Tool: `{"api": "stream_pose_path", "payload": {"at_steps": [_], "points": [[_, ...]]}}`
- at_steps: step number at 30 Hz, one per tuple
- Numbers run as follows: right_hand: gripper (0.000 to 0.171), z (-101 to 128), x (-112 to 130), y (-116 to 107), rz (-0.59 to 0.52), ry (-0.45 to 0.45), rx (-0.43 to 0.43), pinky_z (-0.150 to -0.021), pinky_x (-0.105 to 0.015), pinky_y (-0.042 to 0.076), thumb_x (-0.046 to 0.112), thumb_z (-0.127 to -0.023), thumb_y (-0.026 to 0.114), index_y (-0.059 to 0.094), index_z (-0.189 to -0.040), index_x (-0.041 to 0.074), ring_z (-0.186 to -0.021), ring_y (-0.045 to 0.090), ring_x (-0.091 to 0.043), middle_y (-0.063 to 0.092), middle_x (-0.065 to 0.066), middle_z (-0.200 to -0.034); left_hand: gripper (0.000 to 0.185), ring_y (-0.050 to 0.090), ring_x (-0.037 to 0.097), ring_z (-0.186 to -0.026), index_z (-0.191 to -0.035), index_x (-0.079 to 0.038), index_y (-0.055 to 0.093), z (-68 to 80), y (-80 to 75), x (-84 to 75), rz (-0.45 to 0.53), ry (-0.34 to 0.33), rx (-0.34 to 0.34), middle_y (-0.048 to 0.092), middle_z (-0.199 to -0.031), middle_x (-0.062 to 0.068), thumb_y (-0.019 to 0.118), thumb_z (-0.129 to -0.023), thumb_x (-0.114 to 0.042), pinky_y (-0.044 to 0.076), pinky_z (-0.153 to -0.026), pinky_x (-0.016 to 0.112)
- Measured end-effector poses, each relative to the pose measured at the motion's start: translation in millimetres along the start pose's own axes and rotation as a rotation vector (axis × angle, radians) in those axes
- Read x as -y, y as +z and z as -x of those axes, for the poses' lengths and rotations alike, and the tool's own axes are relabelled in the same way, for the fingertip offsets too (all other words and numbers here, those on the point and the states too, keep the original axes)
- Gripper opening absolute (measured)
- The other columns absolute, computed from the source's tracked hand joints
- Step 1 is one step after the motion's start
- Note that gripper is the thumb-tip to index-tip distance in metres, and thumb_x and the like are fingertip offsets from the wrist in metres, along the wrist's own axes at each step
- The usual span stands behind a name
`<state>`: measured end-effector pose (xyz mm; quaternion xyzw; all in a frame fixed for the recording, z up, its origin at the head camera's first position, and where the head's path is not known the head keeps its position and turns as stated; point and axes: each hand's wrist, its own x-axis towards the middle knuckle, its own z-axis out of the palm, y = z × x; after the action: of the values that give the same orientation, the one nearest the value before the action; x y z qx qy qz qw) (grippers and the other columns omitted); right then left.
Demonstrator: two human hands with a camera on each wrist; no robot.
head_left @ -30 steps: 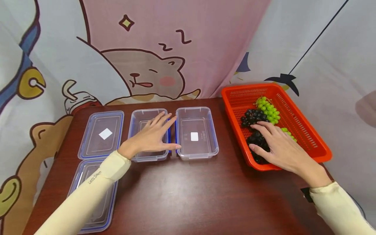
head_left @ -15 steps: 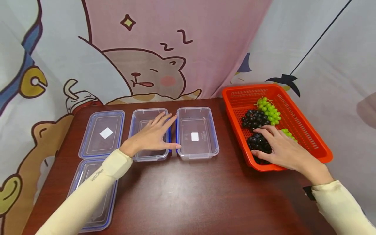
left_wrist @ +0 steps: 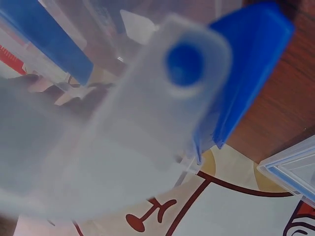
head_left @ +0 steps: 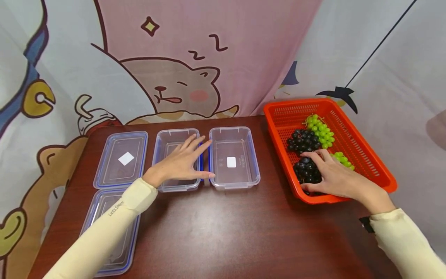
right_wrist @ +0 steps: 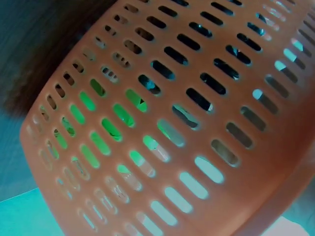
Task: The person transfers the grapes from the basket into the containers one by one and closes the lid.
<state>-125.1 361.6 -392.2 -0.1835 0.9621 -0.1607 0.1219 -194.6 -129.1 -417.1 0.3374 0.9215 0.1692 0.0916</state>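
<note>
In the head view my right hand (head_left: 332,174) reaches into the orange basket (head_left: 378,186), fingers and thumb curled round the near bunch of black grapes (head_left: 306,170). A second bunch of black grapes (head_left: 303,140) lies just behind it. Green grapes (head_left: 319,131) sit beside that one, and more green grapes (head_left: 343,159) show past my knuckles. My left hand (head_left: 181,161) spreads over the left clear container (head_left: 175,186), fingers straight, thumb tip near the rim of the right clear container (head_left: 233,184). The right wrist view looks through the slotted basket wall (right_wrist: 197,147).
Two clear lids with blue seals, a far lid (head_left: 120,174) and a near lid (head_left: 115,248), lie at the left of the brown table (head_left: 216,232). A white label (head_left: 231,162) shows in the right container. A printed curtain (head_left: 244,58) hangs behind the table.
My right hand has closed in round the near bunch of black grapes, its thumb moving lower along the bunch. My left hand has stayed in place.
</note>
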Motion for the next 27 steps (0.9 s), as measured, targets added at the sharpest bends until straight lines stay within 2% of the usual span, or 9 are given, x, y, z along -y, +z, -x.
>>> {"api": "stream_pose_path", "payload": {"at_steps": [3, 6, 16, 23, 27], "points": [[0.099, -0.9, -2.1, 0.7, -0.047, -0.004, 0.018, -0.060, -0.036, 0.050, 0.055, -0.090, 0.089, 0.034, -0.163, 0.017, -0.072, 0.057, -0.020, 0.037, -0.021, -0.143, 0.111, 0.003, 0.045, -0.165, -0.176, -0.016, 0.026, -0.7, 1.5, -0.6, -0.006, 0.002, 0.003, 0.017, -0.180, 0.020, 0.074, -0.093, -0.072, 0.017, -0.125, 0.072], [0.097, -2.3, -5.0, 1.9, -0.083, -0.010, 0.030, -0.057, -0.035, 0.047, 0.050, -0.091, 0.089, 0.033, -0.163, 0.016, -0.065, 0.053, -0.017, 0.036, -0.022, -0.143, 0.111, 0.002, 0.045, -0.165, -0.176, -0.017, 0.025, -0.8, 2.3, -1.4, -0.004, 0.002, 0.009, 0.013, -0.180, 0.019, 0.074, -0.093, -0.072, 0.018, -0.123, 0.074], [0.083, -5.0, -10.4, 3.8, -0.096, -0.026, 0.016, -0.057, -0.037, 0.047, 0.037, -0.092, 0.089, 0.040, -0.157, 0.020, -0.071, 0.055, -0.020, 0.041, -0.021, -0.141, 0.112, 0.000, 0.045, -0.165, -0.176, -0.018, 0.022, -0.2, 3.1, -0.9, 0.016, -0.012, 0.031, 0.008, -0.181, 0.019, 0.070, -0.093, -0.075, 0.016, -0.123, 0.076], [0.068, -5.9, -10.0, 3.9, -0.032, -0.046, -0.034, -0.074, -0.044, 0.053, 0.031, -0.096, 0.084, 0.052, -0.155, 0.018, -0.100, 0.056, -0.031, 0.050, -0.017, -0.133, 0.112, 0.000, 0.045, -0.165, -0.177, -0.018, 0.021, 0.2, 3.8, -1.0, 0.014, -0.018, 0.033, 0.010, -0.181, 0.019, 0.070, -0.093, -0.074, 0.015, -0.124, 0.074], [0.068, -7.4, -9.8, 3.8, -0.035, -0.024, -0.008, -0.078, -0.051, 0.060, 0.033, -0.098, 0.083, 0.052, -0.157, 0.017, -0.102, 0.061, -0.034, 0.049, -0.021, -0.138, 0.111, -0.001, 0.045, -0.165, -0.177, -0.017, 0.021, -0.1, 3.6, -1.0, 0.018, -0.014, 0.033, 0.010, -0.181, 0.020, 0.070, -0.094, -0.073, 0.015, -0.124, 0.075]]}}
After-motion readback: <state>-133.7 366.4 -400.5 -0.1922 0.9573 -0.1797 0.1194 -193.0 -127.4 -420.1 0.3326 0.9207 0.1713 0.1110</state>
